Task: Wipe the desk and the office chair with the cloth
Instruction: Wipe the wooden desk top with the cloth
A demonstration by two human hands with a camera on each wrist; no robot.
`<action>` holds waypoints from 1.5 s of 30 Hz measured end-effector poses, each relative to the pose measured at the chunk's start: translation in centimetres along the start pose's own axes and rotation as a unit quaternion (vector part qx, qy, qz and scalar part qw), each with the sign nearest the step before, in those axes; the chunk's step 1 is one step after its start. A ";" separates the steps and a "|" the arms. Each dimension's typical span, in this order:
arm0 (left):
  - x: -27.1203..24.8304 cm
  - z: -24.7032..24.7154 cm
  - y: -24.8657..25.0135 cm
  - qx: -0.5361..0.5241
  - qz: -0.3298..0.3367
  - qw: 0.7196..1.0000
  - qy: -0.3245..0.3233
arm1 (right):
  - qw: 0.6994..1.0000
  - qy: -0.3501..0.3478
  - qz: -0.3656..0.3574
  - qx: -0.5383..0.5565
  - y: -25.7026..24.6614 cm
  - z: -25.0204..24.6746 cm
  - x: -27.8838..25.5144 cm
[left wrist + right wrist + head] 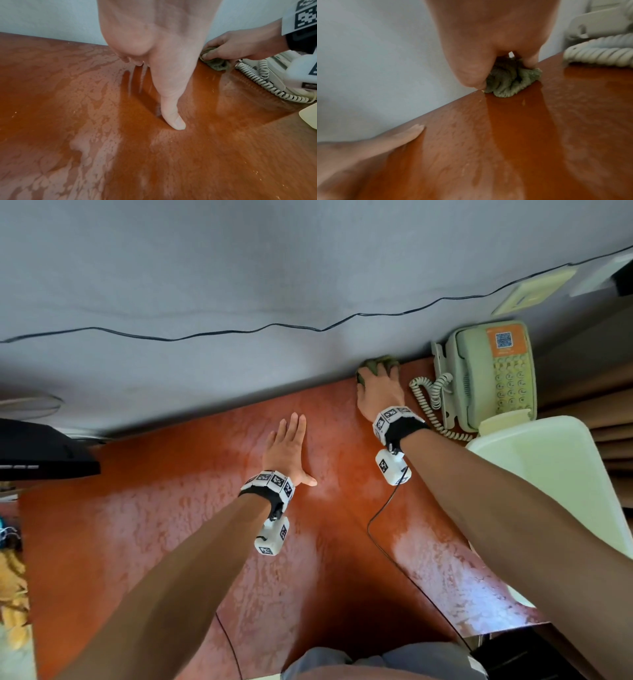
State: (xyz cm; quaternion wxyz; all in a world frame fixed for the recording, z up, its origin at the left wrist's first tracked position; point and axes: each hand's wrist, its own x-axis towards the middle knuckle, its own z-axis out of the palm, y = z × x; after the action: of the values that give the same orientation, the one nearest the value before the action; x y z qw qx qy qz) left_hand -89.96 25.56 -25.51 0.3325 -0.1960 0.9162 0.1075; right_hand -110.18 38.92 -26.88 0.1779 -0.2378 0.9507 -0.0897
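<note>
While the right hand (378, 386) grips the bunched green cloth (510, 79) at the table's (171, 525) far edge by the wall, the left hand (287, 448) lies flat, fingers straight. Sweeping rightward could snag the telephone's coiled cord (430, 395) and drag the telephone (493, 371).

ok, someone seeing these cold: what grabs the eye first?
The glossy orange-red desk, mottled all over with a pale patchy film, fills the middle. At its far edge against the grey wall, the right hand grips a bunched green cloth, with a clean darker streak behind it. The left hand lies flat mid-desk, and a beige telephone with a coiled cord sits just right of the cloth.
</note>
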 end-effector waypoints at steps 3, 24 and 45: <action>0.1 0.0 0.1 -0.004 0.001 1.000 -0.001 | 0.998 -0.022 -0.065 0.016 -2.2 0.8 -0.6; 0.2 0.0 0.1 0.003 -0.015 1.000 -0.015 | 1.000 -0.020 -0.014 -0.006 -1.5 0.8 1.4; 0.4 0.2 0.0 -0.010 -0.012 1.000 -0.007 | 0.974 0.001 0.194 -0.118 -0.2 0.9 5.4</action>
State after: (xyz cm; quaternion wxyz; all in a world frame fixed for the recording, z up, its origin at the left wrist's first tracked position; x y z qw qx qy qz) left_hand -90.18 25.54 -25.90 0.3385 -0.2093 0.9103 0.1143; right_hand -114.23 36.05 -29.22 0.1619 -0.0678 0.9827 0.0588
